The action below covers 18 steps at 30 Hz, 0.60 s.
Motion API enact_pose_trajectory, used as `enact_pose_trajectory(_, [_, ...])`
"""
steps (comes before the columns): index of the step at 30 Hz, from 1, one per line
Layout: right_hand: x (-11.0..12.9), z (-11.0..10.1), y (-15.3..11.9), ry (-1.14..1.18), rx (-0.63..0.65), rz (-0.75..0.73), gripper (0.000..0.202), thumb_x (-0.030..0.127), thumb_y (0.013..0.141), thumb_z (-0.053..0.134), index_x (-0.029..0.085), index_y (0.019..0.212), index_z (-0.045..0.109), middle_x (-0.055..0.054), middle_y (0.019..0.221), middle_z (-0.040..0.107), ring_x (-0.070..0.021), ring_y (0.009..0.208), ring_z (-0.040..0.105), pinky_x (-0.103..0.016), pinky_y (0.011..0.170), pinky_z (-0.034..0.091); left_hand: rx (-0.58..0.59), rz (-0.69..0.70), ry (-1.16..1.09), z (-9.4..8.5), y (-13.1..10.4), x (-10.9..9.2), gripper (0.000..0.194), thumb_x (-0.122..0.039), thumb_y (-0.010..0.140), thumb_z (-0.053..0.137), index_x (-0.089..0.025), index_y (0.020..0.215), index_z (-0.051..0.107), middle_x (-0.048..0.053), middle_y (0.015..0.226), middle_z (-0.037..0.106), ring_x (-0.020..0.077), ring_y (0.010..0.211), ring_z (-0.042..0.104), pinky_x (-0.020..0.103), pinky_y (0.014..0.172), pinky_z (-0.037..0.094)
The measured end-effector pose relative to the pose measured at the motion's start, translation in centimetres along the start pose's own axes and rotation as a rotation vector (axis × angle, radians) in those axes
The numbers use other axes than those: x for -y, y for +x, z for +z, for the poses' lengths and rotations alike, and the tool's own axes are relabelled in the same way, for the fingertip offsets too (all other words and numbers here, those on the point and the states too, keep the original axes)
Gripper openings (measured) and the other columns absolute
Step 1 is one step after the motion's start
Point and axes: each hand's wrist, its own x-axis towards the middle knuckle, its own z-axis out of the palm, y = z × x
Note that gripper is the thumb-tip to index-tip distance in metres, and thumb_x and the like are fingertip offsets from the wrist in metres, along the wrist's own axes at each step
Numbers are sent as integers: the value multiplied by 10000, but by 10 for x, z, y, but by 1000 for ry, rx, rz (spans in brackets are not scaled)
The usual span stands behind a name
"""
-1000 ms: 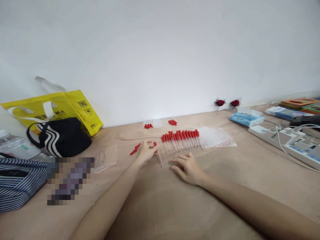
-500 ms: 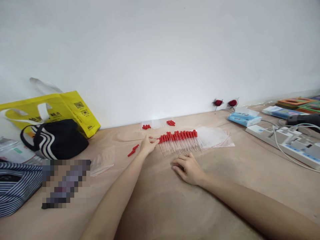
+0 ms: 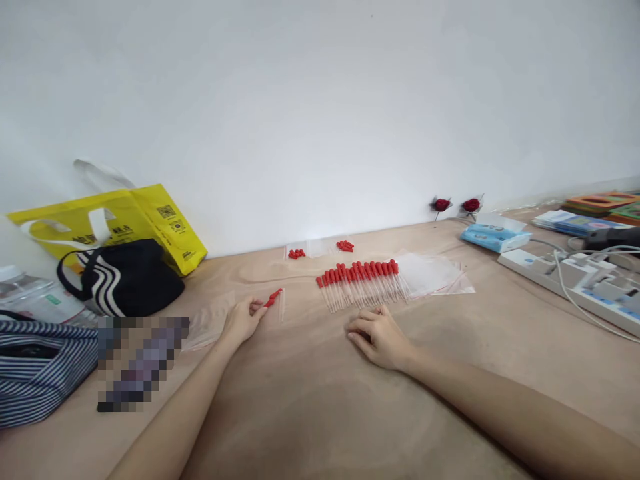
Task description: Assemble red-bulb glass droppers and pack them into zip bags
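My left hand (image 3: 245,319) reaches to the left of centre, its thumb and fingers closed on the near end of a red rubber dropper bulb (image 3: 269,303). A second red bulb (image 3: 275,293) lies against it, and thin clear tubes (image 3: 283,307) lie just to the right. My right hand (image 3: 376,338) rests on the table with its fingers loosely bent and nothing visible in them. Beyond it stretches a row of droppers (image 3: 360,283), red bulbs at the far end and clear tubes toward me.
Two small piles of red bulbs (image 3: 297,254) lie on a plastic bag near the wall. Clear bags (image 3: 433,273) adjoin the row's right end. A yellow bag (image 3: 175,233) and black pouch (image 3: 137,280) stand left; a power strip (image 3: 575,287) and blue tissue pack (image 3: 495,235) lie right.
My left hand has moved left and toward me, away from the row's left end, and now grips a loose red bulb. My right hand stays put. The view has shifted slightly.
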Motion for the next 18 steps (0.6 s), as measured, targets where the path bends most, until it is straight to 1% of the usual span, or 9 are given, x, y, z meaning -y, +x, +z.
enact_pose_trajectory(3, [0,0,0,21,-10,2,140,196,817,461,203,844,598,-13,830,623,-131,764,539,-315,737,263,-24,26,-18,-2,-7,-5,102,-219,716,513,-166,772,580,40,713,645,188,684,604,267,625,452])
enact_pose_trajectory(6, [1,1,0,26,-27,11,147,208,817,463,203,867,602,-22,832,623,-143,772,538,-322,732,273,-36,110,-84,-1,-25,-20,140,-220,750,481,-165,834,579,51,766,642,188,709,597,278,643,455])
enact_pose_trajectory(8, [1,1,1,29,-42,15,171,246,816,479,203,934,596,-34,844,621,-155,788,538,-321,724,289,22,218,-156,7,-42,-36,123,-222,742,505,-191,820,596,20,749,644,169,699,598,261,649,462])
enact_pose_trajectory(10, [1,2,2,43,-49,-13,257,310,806,507,200,1030,570,-53,891,621,-172,830,535,-321,730,310,104,404,-278,21,-61,-55,108,-224,742,519,-205,780,618,11,729,644,168,679,591,266,641,459])
enact_pose_trajectory(12, [1,2,2,57,-33,-74,339,367,792,530,200,1087,549,-68,937,622,-184,865,529,-322,739,327,153,542,-301,37,-78,-73,96,-205,735,533,-209,763,624,14,733,637,166,687,582,271,659,450])
enact_pose_trajectory(13, [0,2,3,58,-21,-102,338,373,794,529,206,1087,554,-67,936,627,-185,869,529,-322,739,331,159,578,-297,44,-84,-81,90,-197,734,535,-206,758,620,18,732,630,168,699,578,275,671,446])
enact_pose_trajectory(15, [0,2,3,54,1,-136,256,339,815,510,224,1029,591,-49,878,643,-176,841,534,-319,730,335,188,625,-271,55,-91,-91,87,-196,745,526,-206,752,612,23,737,619,171,722,570,278,682,439])
enact_pose_trajectory(17, [-1,3,3,49,0,-136,187,290,829,493,235,951,623,-31,805,648,-166,801,538,-316,721,337,168,628,-258,58,-90,-94,79,-233,755,530,-207,751,604,26,736,611,174,726,565,276,678,433])
enact_pose_trajectory(18, [-2,3,3,46,-8,-129,174,276,827,494,237,929,630,-27,792,646,-164,795,538,-316,721,339,128,600,-252,56,-86,-93,84,-262,755,536,-208,749,601,26,736,609,177,727,564,277,678,429])
